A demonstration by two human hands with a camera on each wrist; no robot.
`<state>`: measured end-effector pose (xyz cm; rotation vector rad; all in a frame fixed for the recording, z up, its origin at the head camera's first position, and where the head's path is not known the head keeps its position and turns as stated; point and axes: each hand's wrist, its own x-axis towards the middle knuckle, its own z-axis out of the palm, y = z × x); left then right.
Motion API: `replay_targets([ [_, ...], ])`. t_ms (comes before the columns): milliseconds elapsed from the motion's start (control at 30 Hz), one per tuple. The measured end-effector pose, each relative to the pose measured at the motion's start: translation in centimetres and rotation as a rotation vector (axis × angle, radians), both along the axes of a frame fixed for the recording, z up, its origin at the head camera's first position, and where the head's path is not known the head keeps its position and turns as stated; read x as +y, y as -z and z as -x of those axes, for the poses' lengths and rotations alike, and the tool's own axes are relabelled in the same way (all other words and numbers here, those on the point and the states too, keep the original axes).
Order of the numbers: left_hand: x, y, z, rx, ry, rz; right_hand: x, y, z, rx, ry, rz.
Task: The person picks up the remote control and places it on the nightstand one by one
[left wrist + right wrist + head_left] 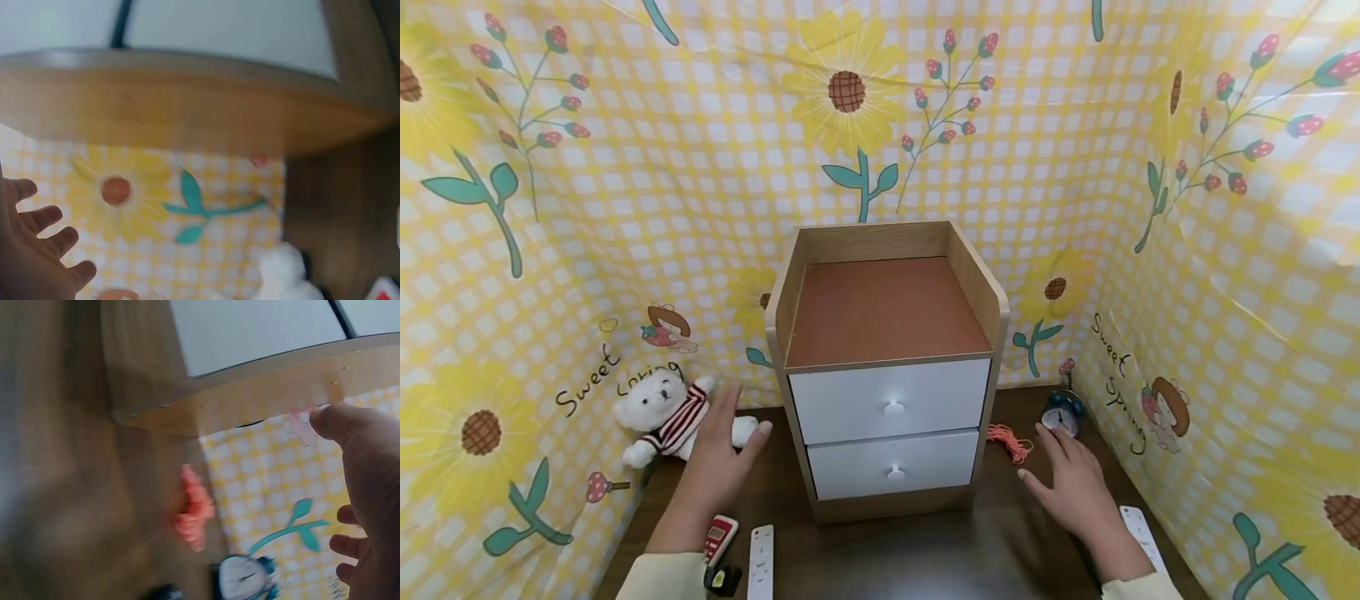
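A small wooden cabinet [887,500] with two white drawers, both closed, stands at the centre of the dark table. My left hand [718,458] is held up left of it, fingers spread and empty, overlapping the white teddy bear [658,400] in a striped top. Over on the right, my right hand [1071,483] reaches forward with fingers extended and nothing in them. Its fingertips overlap the lower edge of the teal alarm clock [1062,417] in the head view. Between that hand and the cabinet lies a coral cord bundle [194,509].
A white remote [762,562] and a red-and-black item [721,546] lie by the left forearm. Another white remote [1142,537] is beside the right wrist. Yellow checked cloth [715,167] surrounds the table on three sides.
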<state>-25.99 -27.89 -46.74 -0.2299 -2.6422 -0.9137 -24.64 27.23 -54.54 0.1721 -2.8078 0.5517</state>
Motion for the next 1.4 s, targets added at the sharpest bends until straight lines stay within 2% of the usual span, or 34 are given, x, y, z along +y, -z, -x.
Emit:
replay_targets([
  [100, 1.8, -2.0, 0.2, 0.029, 0.050, -0.140, 0.6, 1.6, -1.1, -0.065, 0.040, 0.080],
  [233, 4.3, -4.3, 0.7, 0.080, 0.118, -0.344, 1.9, 3.6, -2.7, -0.200, 0.133, 0.158],
  [333, 5.8, -5.6, 1.2, 0.079, 0.156, -0.467, 2.9, 5.0, -4.0, -0.274, 0.212, 0.186],
  [433, 6.7, -6.5, 1.6, 0.076, 0.183, -0.539, 3.5, 6.1, -5.3, -0.299, 0.285, 0.203],
  [533, 7.3, -7.2, 1.8, 0.088, 0.190, -0.584, 3.5, 7.1, -6.7, -0.248, 0.339, 0.213],
  [667, 7.6, -7.4, 2.2, 0.128, 0.185, -0.667, 3.0, 8.9, -8.2, -0.069, 0.402, 0.191],
  [767, 7.9, -7.3, 2.6, 0.169, 0.154, -0.742, 2.6, 10.3, -8.9, 0.062, 0.445, 0.199],
  [833, 8.2, -7.2, 2.8, 0.197, 0.123, -0.771, 2.3, 10.9, -9.4, 0.091, 0.474, 0.229],
  [900, 8.6, -7.1, 3.1, 0.215, 0.093, -0.791, 2.2, 11.5, -9.7, 0.061, 0.506, 0.265],
  [1067, 9.7, -7.0, 3.8, 0.246, 0.062, -0.842, 2.7, 12.3, -10.3, -0.078, 0.556, 0.309],
  [1233, 10.5, -6.8, 4.4, 0.272, 0.077, -0.914, 3.8, 13.0, -10.3, -0.124, 0.532, 0.300],
  [1400, 11.1, -6.5, 4.9, 0.262, 0.101, -0.942, 5.7, 13.5, -9.9, -0.292, 0.524, 0.270],
])
